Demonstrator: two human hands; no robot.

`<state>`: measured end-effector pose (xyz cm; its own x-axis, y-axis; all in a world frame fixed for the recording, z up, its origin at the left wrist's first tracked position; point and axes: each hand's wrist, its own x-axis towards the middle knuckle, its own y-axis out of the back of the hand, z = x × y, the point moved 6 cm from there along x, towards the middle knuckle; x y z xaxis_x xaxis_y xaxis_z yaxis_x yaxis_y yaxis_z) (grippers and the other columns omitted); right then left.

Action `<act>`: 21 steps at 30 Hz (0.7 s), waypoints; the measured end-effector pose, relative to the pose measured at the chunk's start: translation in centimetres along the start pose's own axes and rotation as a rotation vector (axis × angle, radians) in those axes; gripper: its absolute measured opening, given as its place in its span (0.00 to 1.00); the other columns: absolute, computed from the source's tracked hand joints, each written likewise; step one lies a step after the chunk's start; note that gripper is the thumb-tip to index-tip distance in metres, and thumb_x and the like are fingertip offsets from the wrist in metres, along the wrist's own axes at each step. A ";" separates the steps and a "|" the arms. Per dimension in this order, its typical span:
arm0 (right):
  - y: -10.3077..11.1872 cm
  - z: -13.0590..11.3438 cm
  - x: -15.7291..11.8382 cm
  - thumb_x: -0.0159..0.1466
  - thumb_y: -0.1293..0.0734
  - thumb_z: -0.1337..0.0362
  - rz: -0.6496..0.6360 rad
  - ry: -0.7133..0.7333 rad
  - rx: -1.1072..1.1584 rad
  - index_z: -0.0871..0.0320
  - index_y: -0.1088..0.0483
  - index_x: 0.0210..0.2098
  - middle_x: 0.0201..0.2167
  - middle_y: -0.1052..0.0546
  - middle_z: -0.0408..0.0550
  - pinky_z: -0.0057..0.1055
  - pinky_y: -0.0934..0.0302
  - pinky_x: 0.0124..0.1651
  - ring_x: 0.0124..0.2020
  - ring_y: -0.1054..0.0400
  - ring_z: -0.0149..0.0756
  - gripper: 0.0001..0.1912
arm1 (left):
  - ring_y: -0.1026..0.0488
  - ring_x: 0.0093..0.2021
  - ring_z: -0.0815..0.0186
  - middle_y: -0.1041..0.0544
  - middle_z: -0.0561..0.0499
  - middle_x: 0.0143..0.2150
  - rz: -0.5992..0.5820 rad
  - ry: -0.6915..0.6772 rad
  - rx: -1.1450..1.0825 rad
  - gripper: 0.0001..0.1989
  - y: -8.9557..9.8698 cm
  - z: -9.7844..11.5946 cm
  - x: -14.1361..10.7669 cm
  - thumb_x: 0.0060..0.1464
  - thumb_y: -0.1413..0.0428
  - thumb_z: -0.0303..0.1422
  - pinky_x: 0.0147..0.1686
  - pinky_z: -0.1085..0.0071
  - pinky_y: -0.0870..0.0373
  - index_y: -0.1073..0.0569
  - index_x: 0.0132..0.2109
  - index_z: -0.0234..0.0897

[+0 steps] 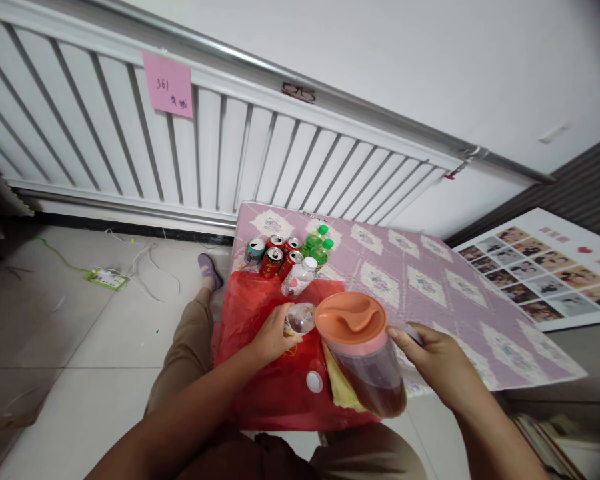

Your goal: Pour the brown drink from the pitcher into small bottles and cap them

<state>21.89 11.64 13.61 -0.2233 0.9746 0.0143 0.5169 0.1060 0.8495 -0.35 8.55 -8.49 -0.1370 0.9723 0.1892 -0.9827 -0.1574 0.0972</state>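
Observation:
My left hand [275, 337] is closed around a clear plastic bottle [301, 319], its uncapped mouth turned toward the pitcher. By its handle my right hand [427, 353] grips a clear pitcher [375, 373] with an orange lid [351, 318]. The pitcher leans left, its spout side at the bottle's mouth, and brown liquid shows in its lower part. Whether liquid is flowing I cannot tell. Below the bottle, a white cap [314, 381] lies on the red plastic sheet [265, 407]. A yellow cloth [341, 383] lies partly behind the pitcher.
Beyond my hands stand several opened cans [271, 263], two green-capped bottles [321, 252] and a white-capped bottle [299, 277]. They are on a table with a purple patterned cover [405, 267]. A radiator [220, 147] runs behind; a power strip [106, 279] lies on the floor.

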 end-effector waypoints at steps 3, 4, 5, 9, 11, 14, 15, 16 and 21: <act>0.0 0.0 0.0 0.54 0.35 0.39 -0.009 0.005 -0.004 0.56 0.33 0.17 0.17 0.31 0.43 0.30 0.42 0.24 0.21 0.37 0.34 0.26 | 0.32 0.59 0.51 0.30 0.40 0.59 -0.004 0.010 0.015 0.40 0.0 -0.1 0.0 0.40 0.32 0.24 0.61 0.51 0.37 0.36 0.61 0.39; 0.0 -0.1 0.0 0.54 0.35 0.39 -0.010 0.008 -0.006 0.56 0.33 0.17 0.17 0.30 0.43 0.30 0.42 0.24 0.21 0.37 0.34 0.26 | 0.32 0.59 0.51 0.30 0.40 0.59 -0.004 0.010 0.017 0.40 0.0 -0.1 0.0 0.40 0.33 0.24 0.61 0.51 0.37 0.36 0.61 0.39; 0.0 -0.1 0.1 0.54 0.35 0.39 -0.010 0.011 -0.006 0.56 0.33 0.17 0.17 0.30 0.43 0.29 0.42 0.24 0.21 0.37 0.34 0.27 | 0.32 0.59 0.51 0.30 0.40 0.59 -0.004 0.010 0.015 0.40 0.0 -0.1 0.0 0.40 0.33 0.24 0.61 0.51 0.37 0.36 0.61 0.40; -0.1 0.1 0.1 0.54 0.35 0.38 -0.009 0.005 -0.002 0.56 0.32 0.18 0.17 0.30 0.44 0.30 0.40 0.25 0.22 0.36 0.35 0.27 | 0.32 0.59 0.51 0.30 0.41 0.59 0.003 0.002 0.002 0.40 0.0 -0.2 0.0 0.40 0.32 0.24 0.61 0.51 0.37 0.36 0.61 0.41; -0.1 0.3 0.1 0.54 0.35 0.38 -0.012 0.005 -0.007 0.56 0.32 0.18 0.18 0.29 0.43 0.30 0.41 0.25 0.22 0.36 0.35 0.27 | 0.32 0.59 0.51 0.30 0.41 0.59 0.002 -0.003 0.011 0.40 0.0 -0.2 0.0 0.40 0.32 0.25 0.61 0.51 0.37 0.36 0.61 0.41; -0.2 0.4 0.1 0.55 0.35 0.38 -0.016 0.013 -0.020 0.56 0.33 0.18 0.17 0.30 0.43 0.29 0.42 0.24 0.22 0.37 0.34 0.27 | 0.32 0.59 0.52 0.30 0.40 0.59 -0.002 -0.005 0.034 0.40 0.0 0.0 0.0 0.41 0.32 0.25 0.61 0.51 0.37 0.36 0.61 0.39; -0.2 0.4 0.1 0.55 0.35 0.38 -0.018 0.014 -0.021 0.56 0.32 0.18 0.17 0.30 0.43 0.29 0.42 0.24 0.22 0.38 0.34 0.27 | 0.32 0.59 0.52 0.30 0.40 0.59 -0.002 -0.004 0.038 0.40 0.0 0.0 0.0 0.41 0.33 0.25 0.61 0.51 0.37 0.36 0.61 0.39; -0.2 0.4 0.1 0.55 0.35 0.38 -0.018 0.015 -0.022 0.56 0.32 0.18 0.17 0.30 0.43 0.29 0.42 0.24 0.22 0.38 0.34 0.27 | 0.32 0.59 0.52 0.30 0.40 0.59 -0.001 -0.004 0.037 0.40 0.0 0.0 0.0 0.41 0.33 0.24 0.61 0.51 0.37 0.36 0.61 0.39; -0.1 0.4 0.2 0.54 0.35 0.36 -0.016 0.021 -0.016 0.56 0.32 0.18 0.17 0.30 0.43 0.29 0.41 0.24 0.21 0.37 0.34 0.29 | 0.32 0.59 0.52 0.30 0.41 0.59 -0.004 -0.004 0.012 0.40 0.0 0.0 0.0 0.41 0.33 0.24 0.61 0.51 0.37 0.36 0.61 0.41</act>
<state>22.10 11.87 13.32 -0.2486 0.9685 0.0113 0.4999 0.1183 0.8580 -0.34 8.51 -8.47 -0.1325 0.9722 0.1928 -0.9817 -0.1556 0.1099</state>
